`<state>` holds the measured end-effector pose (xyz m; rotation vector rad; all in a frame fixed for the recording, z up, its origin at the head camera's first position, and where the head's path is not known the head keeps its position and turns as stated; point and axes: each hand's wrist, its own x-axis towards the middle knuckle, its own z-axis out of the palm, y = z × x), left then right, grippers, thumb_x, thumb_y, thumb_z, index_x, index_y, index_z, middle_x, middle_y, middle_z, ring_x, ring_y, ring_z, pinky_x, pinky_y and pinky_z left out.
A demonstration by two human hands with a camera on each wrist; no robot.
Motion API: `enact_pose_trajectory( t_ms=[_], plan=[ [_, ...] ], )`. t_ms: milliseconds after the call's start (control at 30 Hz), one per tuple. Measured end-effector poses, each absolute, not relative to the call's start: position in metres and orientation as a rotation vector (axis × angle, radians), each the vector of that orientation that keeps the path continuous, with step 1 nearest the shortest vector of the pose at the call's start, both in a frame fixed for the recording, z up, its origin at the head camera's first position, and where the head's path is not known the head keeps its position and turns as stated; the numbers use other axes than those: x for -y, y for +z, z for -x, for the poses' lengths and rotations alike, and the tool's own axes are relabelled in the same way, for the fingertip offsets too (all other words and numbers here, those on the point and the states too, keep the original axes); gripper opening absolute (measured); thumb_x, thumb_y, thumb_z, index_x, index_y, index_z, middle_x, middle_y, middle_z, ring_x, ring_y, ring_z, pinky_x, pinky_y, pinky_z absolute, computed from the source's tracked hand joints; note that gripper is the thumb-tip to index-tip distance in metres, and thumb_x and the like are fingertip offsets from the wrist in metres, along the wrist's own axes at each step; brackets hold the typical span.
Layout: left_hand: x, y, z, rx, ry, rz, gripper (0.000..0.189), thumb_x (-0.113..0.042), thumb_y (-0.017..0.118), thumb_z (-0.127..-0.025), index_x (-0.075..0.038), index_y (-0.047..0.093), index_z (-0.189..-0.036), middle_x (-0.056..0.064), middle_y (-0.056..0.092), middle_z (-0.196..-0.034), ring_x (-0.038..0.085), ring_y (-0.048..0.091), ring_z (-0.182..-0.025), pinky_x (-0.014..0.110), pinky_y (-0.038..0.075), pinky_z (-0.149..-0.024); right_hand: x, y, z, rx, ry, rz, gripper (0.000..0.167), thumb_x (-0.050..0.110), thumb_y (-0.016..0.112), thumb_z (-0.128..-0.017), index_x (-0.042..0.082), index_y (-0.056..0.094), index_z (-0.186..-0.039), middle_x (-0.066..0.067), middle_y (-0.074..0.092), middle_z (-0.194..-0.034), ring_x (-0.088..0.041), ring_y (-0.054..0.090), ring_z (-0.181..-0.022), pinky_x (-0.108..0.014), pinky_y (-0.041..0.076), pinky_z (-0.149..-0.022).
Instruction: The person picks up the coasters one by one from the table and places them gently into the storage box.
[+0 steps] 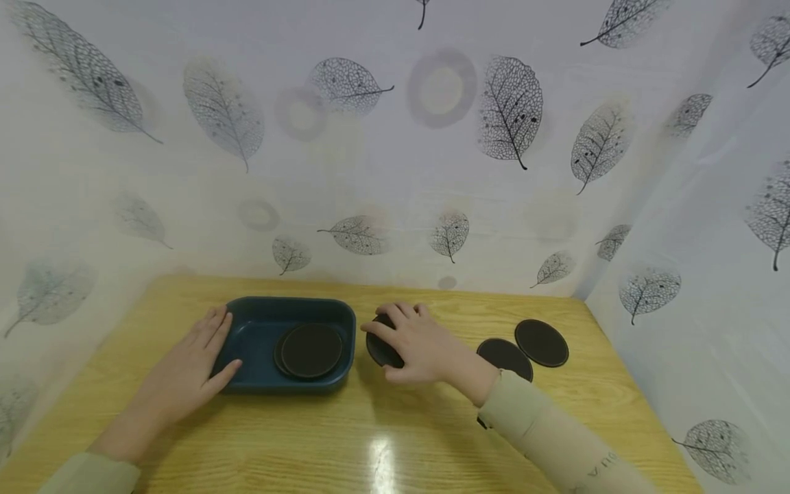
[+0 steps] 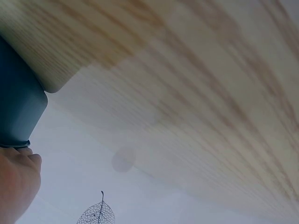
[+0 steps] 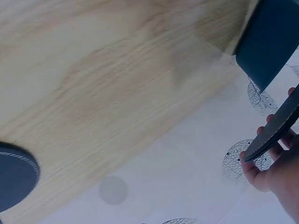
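In the head view my left hand rests along the left rim of a dark blue rectangular tray, fingers straight and thumb spread over the near edge. Two black round coasters lie overlapped inside the tray, toward its right end. Just right of the tray, my right hand grips another black coaster by its edges. The right wrist view shows this held coaster tilted and raised off the table, with thumb and fingers around its rim.
Two more black coasters, one partly behind my right forearm and one farther back, lie on the wooden table at the right. A leaf-patterned curtain hangs behind the table and along its right side.
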<state>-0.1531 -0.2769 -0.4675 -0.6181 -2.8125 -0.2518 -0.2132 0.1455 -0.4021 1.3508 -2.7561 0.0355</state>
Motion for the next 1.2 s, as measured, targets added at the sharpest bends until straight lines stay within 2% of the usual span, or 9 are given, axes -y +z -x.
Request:
enact_pose_trajectory(
  t_ms=[467, 667, 1033, 1200],
  plan=[
    [0.276, -0.465, 0.153, 2.814, -0.264, 0.621, 0.086, -0.04, 0.059, -0.108, 0.013, 0.021, -0.164, 0.034, 0.018, -0.173, 0.041, 0.007, -0.166, 0.016, -0.021, -0.125, -0.096, -0.388, 0.228, 2.756, -0.009, -1.368, 0.072, 0.051, 0.062, -0.092, 0.032, 0.045, -0.16, -0.009, 0.045, -0.161, -0.029, 0.044, -0.146, -0.051, 0.043, -0.104],
    [0.277, -0.466, 0.153, 2.803, -0.266, 0.626, 0.085, -0.039, 0.059, -0.107, 0.013, 0.022, -0.163, 0.034, 0.018, -0.173, 0.04, 0.007, -0.166, 0.016, -0.02, -0.125, -0.076, -0.388, 0.231, 2.774, -0.069, -1.368, 0.071, 0.053, 0.06, -0.096, 0.035, 0.042, -0.162, -0.007, 0.042, -0.163, -0.028, 0.041, -0.148, -0.053, 0.042, -0.112],
    [0.276, -0.466, 0.153, 2.815, -0.26, 0.616, 0.085, -0.04, 0.059, -0.108, 0.013, 0.023, -0.163, 0.033, 0.018, -0.173, 0.041, 0.008, -0.166, 0.016, -0.021, -0.125, -0.041, -0.398, 0.239, 2.784, -0.164, -1.381, 0.072, 0.061, 0.056, -0.099, 0.04, 0.037, -0.164, -0.004, 0.04, -0.165, -0.026, 0.041, -0.149, -0.052, 0.044, -0.113],
    [0.275, -0.467, 0.154, 2.807, -0.269, 0.611, 0.084, -0.04, 0.059, -0.107, 0.013, 0.024, -0.163, 0.034, 0.022, -0.172, 0.037, 0.003, -0.167, 0.017, -0.02, -0.126, -0.028, -0.398, 0.237, 2.786, -0.181, -1.397, 0.072, 0.062, 0.056, -0.098, 0.039, 0.037, -0.164, -0.004, 0.04, -0.166, -0.027, 0.041, -0.151, -0.052, 0.044, -0.113]
  ],
)
